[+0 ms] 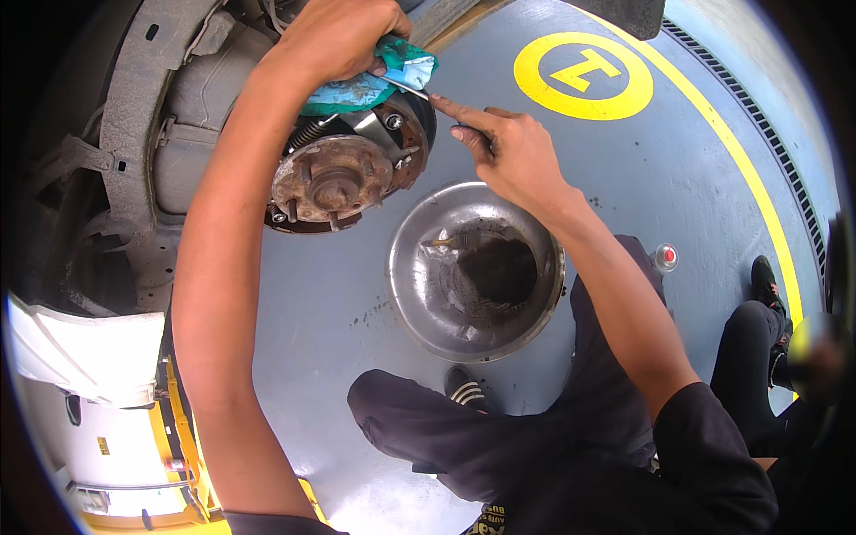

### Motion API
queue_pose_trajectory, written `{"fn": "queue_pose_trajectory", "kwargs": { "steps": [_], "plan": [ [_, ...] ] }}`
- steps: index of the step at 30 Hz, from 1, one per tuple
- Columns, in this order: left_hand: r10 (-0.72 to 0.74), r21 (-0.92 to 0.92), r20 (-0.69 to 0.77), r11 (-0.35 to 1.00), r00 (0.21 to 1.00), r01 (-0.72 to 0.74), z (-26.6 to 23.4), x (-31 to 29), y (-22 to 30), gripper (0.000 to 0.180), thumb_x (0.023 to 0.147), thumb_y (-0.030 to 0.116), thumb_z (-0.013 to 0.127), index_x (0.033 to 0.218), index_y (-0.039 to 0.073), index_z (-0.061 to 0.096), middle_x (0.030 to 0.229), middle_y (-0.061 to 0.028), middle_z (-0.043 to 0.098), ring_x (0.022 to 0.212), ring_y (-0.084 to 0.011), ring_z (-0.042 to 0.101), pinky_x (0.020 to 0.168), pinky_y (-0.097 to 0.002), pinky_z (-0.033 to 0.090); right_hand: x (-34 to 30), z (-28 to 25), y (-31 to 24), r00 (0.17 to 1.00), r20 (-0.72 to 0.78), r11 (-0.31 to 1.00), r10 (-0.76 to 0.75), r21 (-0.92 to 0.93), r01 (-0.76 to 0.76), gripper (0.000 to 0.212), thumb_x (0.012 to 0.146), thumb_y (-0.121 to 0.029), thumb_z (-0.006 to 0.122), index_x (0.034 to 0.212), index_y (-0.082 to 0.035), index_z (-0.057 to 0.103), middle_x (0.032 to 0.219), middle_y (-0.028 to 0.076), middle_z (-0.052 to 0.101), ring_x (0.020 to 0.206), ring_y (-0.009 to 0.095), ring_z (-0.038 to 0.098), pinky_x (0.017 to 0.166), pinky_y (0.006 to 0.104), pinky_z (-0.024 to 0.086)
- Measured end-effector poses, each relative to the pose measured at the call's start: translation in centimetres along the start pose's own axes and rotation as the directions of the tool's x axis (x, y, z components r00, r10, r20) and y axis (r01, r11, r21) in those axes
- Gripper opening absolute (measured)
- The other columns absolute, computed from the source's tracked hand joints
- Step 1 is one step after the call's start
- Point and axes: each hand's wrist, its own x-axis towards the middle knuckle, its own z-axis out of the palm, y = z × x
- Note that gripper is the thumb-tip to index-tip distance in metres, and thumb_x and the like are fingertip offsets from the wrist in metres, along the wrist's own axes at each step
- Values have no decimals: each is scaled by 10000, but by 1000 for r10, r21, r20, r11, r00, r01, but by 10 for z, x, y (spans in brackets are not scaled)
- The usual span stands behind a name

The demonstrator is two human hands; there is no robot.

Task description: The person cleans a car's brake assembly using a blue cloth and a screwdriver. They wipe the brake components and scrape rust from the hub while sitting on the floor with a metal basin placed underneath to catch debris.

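At the top, my left hand is closed around a blue-green cloth, bunched against the upper side of a drum brake assembly. A thin metal rod sticks out by its fingertips; its other end is hidden. My right hand points its index finger at the rod's free end, touching or nearly so. Its thumb stands apart, and nothing shows in its grasp. Below the cloth is the rusty wheel hub with several studs. Brake shoes and a coil spring partly show around it.
A round metal basin with dark liquid sits on the grey floor below the hub. A small red-topped container stands right of my leg. The vehicle's underside fills the left. Another person's leg is at far right.
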Motion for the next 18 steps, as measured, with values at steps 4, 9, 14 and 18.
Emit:
{"fn": "queue_pose_trajectory", "kwargs": {
  "steps": [4,9,14,18],
  "plan": [
    [140,65,-1,988,990,-140,32,28,35,163,826,131,633,772,54,766,800,-203,732,772,-358,742,680,-468,578,-31,11,24,994,-10,994,111,-9,-111,430,971,-178,671,1373,-328,666,744,104,670,655,314,654,608,443,523],
    [-8,190,127,982,992,-16,18,29,18,114,793,136,699,822,62,781,852,-216,737,840,-387,741,713,-471,583,-24,16,10,994,-14,994,110,-24,-110,407,986,-184,650,1371,-316,668,749,105,676,647,330,657,619,461,527],
    [60,149,94,986,994,-74,-24,14,13,100,760,127,728,841,94,778,879,-184,741,910,-378,728,750,-487,578,-1,18,1,990,-4,947,142,291,-134,356,1021,-194,611,1357,-289,680,987,160,751,804,355,706,756,436,554],
    [64,166,81,983,995,-77,21,26,10,107,755,113,721,843,104,781,865,-181,742,877,-374,735,758,-484,584,-34,45,15,958,-1,888,286,377,-265,351,1057,-249,578,1398,-300,649,1095,197,741,892,343,716,843,404,546]
  ]
}}
